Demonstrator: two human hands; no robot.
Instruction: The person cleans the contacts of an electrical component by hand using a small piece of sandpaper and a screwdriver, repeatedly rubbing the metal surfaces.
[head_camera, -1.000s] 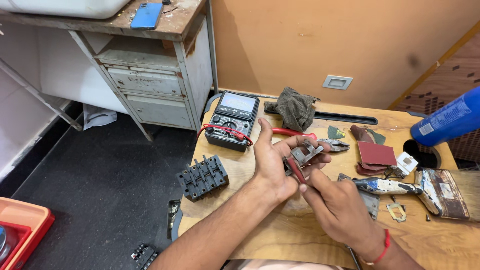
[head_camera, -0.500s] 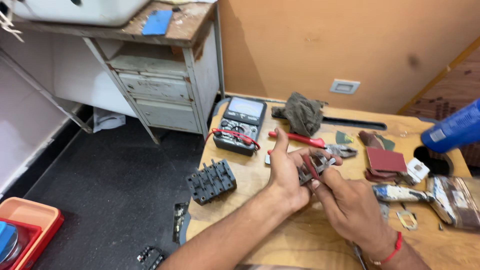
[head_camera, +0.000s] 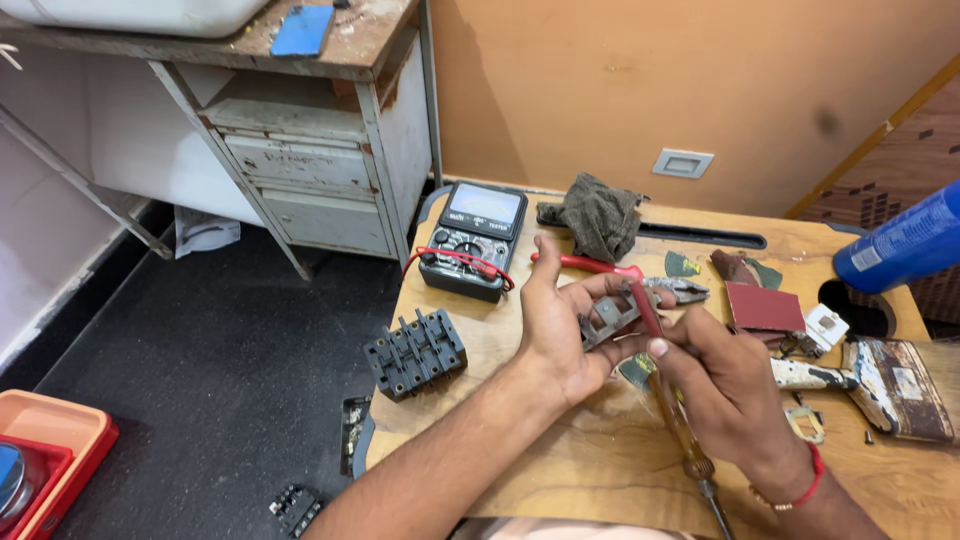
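My left hand (head_camera: 560, 330) is raised over the wooden table (head_camera: 600, 480), its fingers closed around a small grey metal switch part (head_camera: 605, 318). My right hand (head_camera: 730, 390) grips a screwdriver-like tool (head_camera: 675, 425) with a red and amber body. The tool's upper end rests against the grey part. A thin metal shaft sticks out below my right hand, towards the near edge of the table. A red band is on my right wrist.
On the table are a black multimeter (head_camera: 470, 240) with red leads, a black terminal block (head_camera: 415, 352), a grey rag (head_camera: 600, 215), red-handled pliers (head_camera: 600, 265), a dark red pad (head_camera: 762, 305), a blue can (head_camera: 900, 245) and a dirty white tool (head_camera: 880, 375). A worn cabinet (head_camera: 310, 170) stands left; an orange tray (head_camera: 50, 440) lies on the floor.
Both hands stay together at the grey part. The tool has swung so that its red end lies against the part. My view has shifted a little.
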